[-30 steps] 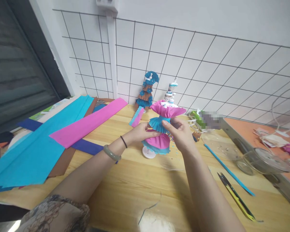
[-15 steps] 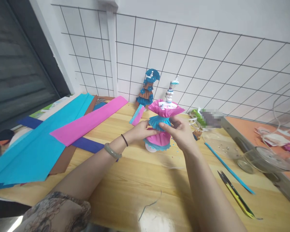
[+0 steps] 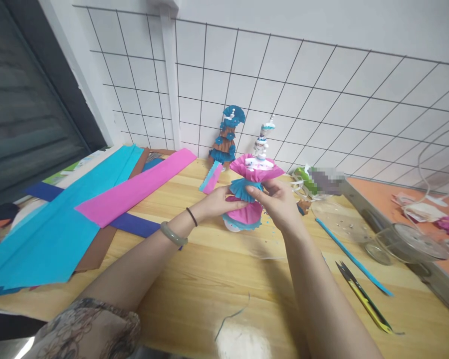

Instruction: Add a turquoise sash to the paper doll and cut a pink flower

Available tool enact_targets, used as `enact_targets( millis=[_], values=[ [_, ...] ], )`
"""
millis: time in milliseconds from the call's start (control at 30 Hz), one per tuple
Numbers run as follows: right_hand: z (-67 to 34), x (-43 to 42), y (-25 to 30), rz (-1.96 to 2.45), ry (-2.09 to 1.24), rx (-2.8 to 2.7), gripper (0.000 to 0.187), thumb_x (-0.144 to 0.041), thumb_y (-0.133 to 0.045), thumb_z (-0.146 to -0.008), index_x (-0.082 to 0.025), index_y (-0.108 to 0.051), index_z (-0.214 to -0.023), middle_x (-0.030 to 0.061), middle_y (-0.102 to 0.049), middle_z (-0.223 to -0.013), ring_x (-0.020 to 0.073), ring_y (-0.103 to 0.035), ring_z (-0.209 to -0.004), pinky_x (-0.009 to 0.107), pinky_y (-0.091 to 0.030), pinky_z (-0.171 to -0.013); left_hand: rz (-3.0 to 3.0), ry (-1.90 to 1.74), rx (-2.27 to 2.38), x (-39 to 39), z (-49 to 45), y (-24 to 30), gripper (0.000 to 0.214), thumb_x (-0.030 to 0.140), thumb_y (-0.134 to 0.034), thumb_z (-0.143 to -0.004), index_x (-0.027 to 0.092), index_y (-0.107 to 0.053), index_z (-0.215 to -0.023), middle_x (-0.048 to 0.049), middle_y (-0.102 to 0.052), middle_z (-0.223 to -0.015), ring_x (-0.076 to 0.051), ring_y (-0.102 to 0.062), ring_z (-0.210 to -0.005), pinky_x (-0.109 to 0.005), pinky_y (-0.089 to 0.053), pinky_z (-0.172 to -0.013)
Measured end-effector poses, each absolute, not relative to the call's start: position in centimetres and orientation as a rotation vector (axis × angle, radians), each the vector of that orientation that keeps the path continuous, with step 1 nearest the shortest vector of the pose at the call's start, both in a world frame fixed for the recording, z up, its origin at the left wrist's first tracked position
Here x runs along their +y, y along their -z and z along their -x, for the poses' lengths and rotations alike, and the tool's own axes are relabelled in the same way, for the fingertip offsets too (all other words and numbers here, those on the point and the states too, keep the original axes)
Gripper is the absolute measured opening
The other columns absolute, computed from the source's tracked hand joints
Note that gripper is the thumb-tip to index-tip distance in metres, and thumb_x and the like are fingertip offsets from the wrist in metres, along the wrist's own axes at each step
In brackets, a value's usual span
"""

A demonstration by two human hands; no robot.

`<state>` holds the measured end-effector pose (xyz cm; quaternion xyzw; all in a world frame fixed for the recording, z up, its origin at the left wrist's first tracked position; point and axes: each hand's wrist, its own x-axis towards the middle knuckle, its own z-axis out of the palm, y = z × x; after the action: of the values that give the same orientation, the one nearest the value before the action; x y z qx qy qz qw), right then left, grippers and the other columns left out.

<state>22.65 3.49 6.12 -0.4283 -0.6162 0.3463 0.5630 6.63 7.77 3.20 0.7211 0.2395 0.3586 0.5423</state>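
Note:
Both hands grip a tiered paper tower with pink and blue ruffles and a narrow white top with small beads. My left hand pinches its left side between the blue ruffle and the lower pink one. On the right side, my right hand is closed around the blue ruffle, thumb in front, other fingers mostly hidden behind. The tower leans slightly, its white base low over or on the table; I cannot tell which. Behind it stands a blue and brown ruffled paper tower. A small pink and blue paper strip lies nearby.
Crepe paper sheets in blue and pink cover the table's left side. To the right lie yellow thread snips, a blue strip and a clear container. A wire grid stands behind.
The view has shifted slightly. Both hands keep nearly the same hold on the paper tower, with little visible movement.

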Motion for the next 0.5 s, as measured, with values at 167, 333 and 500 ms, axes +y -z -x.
enact_targets(
  millis=[167, 333, 500],
  values=[
    [-22.68, 3.48, -6.12, 1.023, -0.811, -1.470, 0.032, -0.037, -0.072, -0.068, -0.020, -0.068, -0.094, 0.0042, -0.071, -0.094, 0.0240, -0.065, -0.087, 0.038, -0.051, -0.080, -1.713, -0.839, 0.558, 7.74, -6.60, -3.21, 0.046, 0.034, -0.066, -0.072, 0.016, -0.056, -0.113, -0.0106, -0.060, -0.117, -0.025, -0.056, -0.106, -0.038, -0.046, -0.088],
    [-22.73, 3.15, -6.54, 1.019, -0.812, -1.511, 0.035, -0.037, -0.070, -0.070, -0.022, -0.066, -0.102, 0.0046, -0.068, -0.107, 0.0258, -0.061, -0.101, 0.040, -0.048, -0.088, -1.718, -0.796, 0.531, 7.54, -6.30, -3.62, 0.048, 0.036, -0.068, -0.071, 0.016, -0.056, -0.113, -0.0104, -0.061, -0.117, -0.025, -0.056, -0.107, -0.039, -0.045, -0.090],
    [-23.07, 2.96, -6.98, 1.009, -0.802, -1.526, 0.034, -0.038, -0.068, -0.073, -0.024, -0.066, -0.104, 0.0036, -0.066, -0.113, 0.0261, -0.056, -0.110, 0.040, -0.045, -0.092, -1.736, -0.784, 0.523, 7.85, -6.10, -3.70, 0.051, 0.041, -0.069, -0.069, 0.015, -0.057, -0.112, -0.0114, -0.061, -0.116, -0.024, -0.057, -0.103, -0.040, -0.044, -0.090]
  ],
)
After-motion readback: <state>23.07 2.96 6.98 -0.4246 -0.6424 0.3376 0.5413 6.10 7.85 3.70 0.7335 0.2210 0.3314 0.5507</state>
